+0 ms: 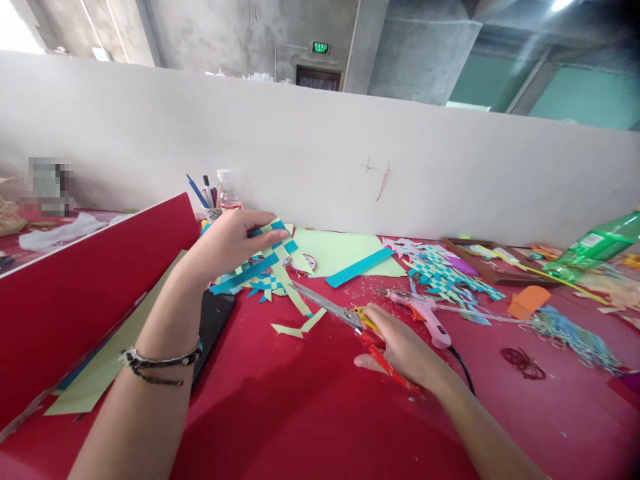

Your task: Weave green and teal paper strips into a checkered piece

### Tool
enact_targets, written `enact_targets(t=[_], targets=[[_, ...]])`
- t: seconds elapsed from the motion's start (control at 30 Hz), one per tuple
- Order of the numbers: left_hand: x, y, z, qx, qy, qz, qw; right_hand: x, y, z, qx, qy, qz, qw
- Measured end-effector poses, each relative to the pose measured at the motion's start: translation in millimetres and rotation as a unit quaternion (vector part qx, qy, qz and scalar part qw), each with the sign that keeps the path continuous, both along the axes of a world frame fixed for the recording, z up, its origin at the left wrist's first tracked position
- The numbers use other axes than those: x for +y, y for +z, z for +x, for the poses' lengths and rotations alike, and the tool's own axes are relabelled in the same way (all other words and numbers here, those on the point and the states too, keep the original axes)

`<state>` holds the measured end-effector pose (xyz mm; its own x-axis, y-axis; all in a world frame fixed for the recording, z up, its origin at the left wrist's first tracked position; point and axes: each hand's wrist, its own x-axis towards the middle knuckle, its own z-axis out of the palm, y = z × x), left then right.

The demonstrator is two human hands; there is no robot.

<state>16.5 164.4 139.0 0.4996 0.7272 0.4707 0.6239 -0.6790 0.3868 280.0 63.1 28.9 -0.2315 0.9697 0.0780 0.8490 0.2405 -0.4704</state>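
My left hand (233, 237) pinches a piece of woven paper (286, 249) in blue and pale green checks, raised above the table. Pale green strips (293, 290) trail below it. In my right hand (403, 343) is a pair of scissors (333, 308) with red and yellow handles, its blades pointing left towards those strips. The blades look nearly closed, and I cannot tell whether they touch the paper. A blue paper strip (357, 268) lies across a pale green sheet (340, 247) behind the scissors.
Right of my right hand lies a pink glue gun (425, 317) with a black cord. Beyond it are woven paper pieces (440, 273), an orange paper piece (527, 302) and a tilted green bottle (595, 247). A red board (100, 300) stands on the left, a white partition (300, 153) behind.
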Motion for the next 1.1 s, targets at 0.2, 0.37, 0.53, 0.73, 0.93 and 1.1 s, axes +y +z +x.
enact_targets(t=[0.2,0.37,0.53,0.73,0.93,1.1], targets=[[-5.2,-0.4,7.3,0.011,-0.022,0.010,1.000,1.1,3.9,-5.1,0.006,0.000,-0.014,1.000],[-7.8,0.2,10.8,0.021,-0.023,-0.002,1.000,1.7,4.2,-6.9,0.011,-0.001,-0.022,1.000],[-5.9,-1.4,10.1,0.027,-0.015,-0.004,1.000,2.4,3.4,-6.0,0.012,-0.002,-0.036,0.999],[-6.0,0.1,8.7,0.024,-0.023,0.009,0.999,2.9,3.8,-5.8,0.025,0.005,-0.040,0.999],[-2.5,-3.0,8.7,0.037,-0.022,0.005,0.999,3.2,3.9,-5.2,0.024,0.006,-0.044,0.999],[-0.5,-5.2,8.5,0.051,-0.011,-0.006,0.999,4.1,3.2,-5.2,0.019,0.006,-0.050,0.999]])
